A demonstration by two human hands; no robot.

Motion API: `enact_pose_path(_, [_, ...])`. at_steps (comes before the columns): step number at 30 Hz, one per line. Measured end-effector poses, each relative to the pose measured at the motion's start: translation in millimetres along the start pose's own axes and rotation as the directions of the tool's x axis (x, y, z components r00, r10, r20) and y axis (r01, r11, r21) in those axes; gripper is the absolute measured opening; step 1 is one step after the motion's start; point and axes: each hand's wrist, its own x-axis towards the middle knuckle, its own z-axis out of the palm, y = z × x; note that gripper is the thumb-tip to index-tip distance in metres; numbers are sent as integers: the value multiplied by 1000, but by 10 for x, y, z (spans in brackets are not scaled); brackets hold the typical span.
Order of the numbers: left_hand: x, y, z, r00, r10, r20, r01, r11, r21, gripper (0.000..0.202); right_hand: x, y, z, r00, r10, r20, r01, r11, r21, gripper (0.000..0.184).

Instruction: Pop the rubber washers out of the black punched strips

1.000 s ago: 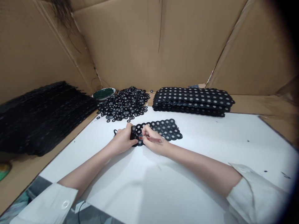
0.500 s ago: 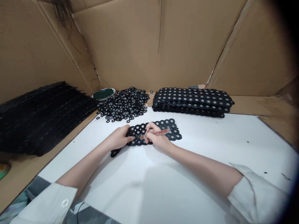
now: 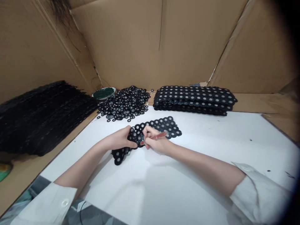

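Observation:
In the head view a black sheet of joined rings (image 3: 172, 127) with pale round centres lies across the white table. My left hand (image 3: 120, 138) grips its left part, thumb on the near edge, and the sheet's end bends down toward me beyond that hand. Between the fingers of my right hand (image 3: 154, 142) is a slim reddish see-through pen-like tool (image 3: 159, 135). Its lower end points at the sheet's near edge, close to my left thumb; whether the tip touches a ring I cannot tell.
Loose black rings (image 3: 126, 104) form a heap at the back left, beside a bowl (image 3: 103, 93) of dark green bits. Similar ring sheets (image 3: 194, 99) are stacked at the back right. A big black pile (image 3: 44, 115) fills the far left. Cardboard walls (image 3: 131, 47) enclose the table (image 3: 211, 134).
The sheet has turned and shifted slightly, so more of its bent left end shows. My right hand and the tool have moved a little left and down, toward the near edge.

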Motion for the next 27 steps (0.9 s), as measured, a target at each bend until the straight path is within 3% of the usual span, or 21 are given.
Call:
enact_pose_path(4, [-88,28,64,999,-1,-52,9,988,153,29,-27,-23,-1,999,17,38,-16,1000,-14,11])
enact_pose_path(9, [-168,131,64,998,-3,-70,17,982,190,21,-35,-27,24,996,-36,77,41,997,-58,10])
enact_pose_path(14, [-219,206,133,996,-42,-78,47,997,63,26,-36,-25,21,992,-87,96,105,974,-200,9])
enact_pose_path(20, [-323,185,339,963,-124,-237,90,984,-152,23,-88,-101,76,972,-201,118,232,876,-422,9])
enact_pose_path(24, [-369,110,215,976,-85,-200,43,978,-205,23,-89,-127,122,983,-155,95,180,906,-383,6])
enact_pose_path(27, [-290,10,2,995,-18,-102,11,997,-73,27,-54,-100,123,993,-102,65,120,913,-389,6])
